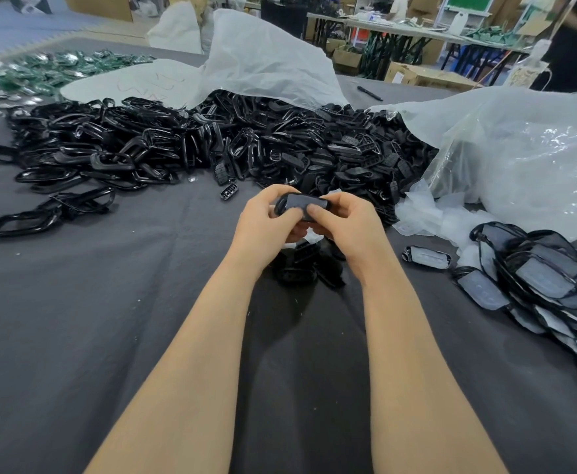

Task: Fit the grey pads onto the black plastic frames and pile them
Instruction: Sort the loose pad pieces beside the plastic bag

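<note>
- Black frame (pixel 279 206): held above the desk (pixel 109 302), in the middle of the view, between both hands. Only its left rounded end and part of its upper edge show past the fingers.
- Grey pad (pixel 301 201): lies on the upper face of the black frame, inside its outline. Whether it is fully seated cannot be told.
- Left hand (pixel 265 221): clenched round the left end of the black frame, thumb on top, fingers curled below.
- Right hand (pixel 343 224): grasping the right end of the black frame, with the thumb tip pressed on the near edge of the grey pad.
- Small black parts (pixel 309 265): a loose cluster on the desk below the hands.
- Single finished piece (pixel 427 257): lies flat on the desk to the right of the hands, pad side up.
- Pile of finished pieces (pixel 550 289): at the right edge of the desk, overlapping and slanted, grey pads facing up.
- Loose pale pads (pixel 427 215): spilled beside the mouth of the clear plastic bag (pixel 526 159), behind the pile.
- Heap of black frames (pixel 184 145): spreads across the far half of the desk, with larger open loops at its left side.
- White sack (pixel 266 59): lies open behind the heap.
- Black pen (pixel 369 93): on the desk beyond the sack.
- Green parts (pixel 64 66): heaped at the far left corner.
</note>
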`<state>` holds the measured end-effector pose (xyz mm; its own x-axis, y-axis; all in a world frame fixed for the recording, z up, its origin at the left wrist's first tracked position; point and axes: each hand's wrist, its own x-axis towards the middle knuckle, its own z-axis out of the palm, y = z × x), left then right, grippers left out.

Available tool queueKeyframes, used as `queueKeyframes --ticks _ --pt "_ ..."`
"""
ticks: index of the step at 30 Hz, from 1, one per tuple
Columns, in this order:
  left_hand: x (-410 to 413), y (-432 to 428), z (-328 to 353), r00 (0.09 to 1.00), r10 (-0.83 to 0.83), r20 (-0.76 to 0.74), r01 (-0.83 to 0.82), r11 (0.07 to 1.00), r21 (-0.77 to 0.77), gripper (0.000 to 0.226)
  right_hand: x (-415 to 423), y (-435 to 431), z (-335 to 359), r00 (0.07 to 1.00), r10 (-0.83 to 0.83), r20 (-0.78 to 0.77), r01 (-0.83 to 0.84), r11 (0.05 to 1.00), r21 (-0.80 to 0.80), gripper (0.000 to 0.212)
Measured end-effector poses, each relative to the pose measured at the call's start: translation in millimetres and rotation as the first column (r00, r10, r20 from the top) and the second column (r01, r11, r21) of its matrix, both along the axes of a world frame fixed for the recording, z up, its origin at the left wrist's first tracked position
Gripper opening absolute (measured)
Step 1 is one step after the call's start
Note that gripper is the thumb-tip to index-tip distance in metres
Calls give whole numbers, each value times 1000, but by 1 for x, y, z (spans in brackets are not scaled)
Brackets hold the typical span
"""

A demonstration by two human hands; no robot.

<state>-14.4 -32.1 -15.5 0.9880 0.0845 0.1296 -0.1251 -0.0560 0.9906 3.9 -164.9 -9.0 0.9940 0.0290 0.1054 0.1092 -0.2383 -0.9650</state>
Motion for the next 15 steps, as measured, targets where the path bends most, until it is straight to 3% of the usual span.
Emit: queueKeyframes --ticks 5,15 --pt "1 -1 0 998 54 45 -57 994 89 20 -1 -2 1 999 38 -28 -36 997 65 7" --pt "2 -5 -1 996 86 -40 -90 986 -141 23 -3 1 3 995 96 -39 -94 995 46 7"
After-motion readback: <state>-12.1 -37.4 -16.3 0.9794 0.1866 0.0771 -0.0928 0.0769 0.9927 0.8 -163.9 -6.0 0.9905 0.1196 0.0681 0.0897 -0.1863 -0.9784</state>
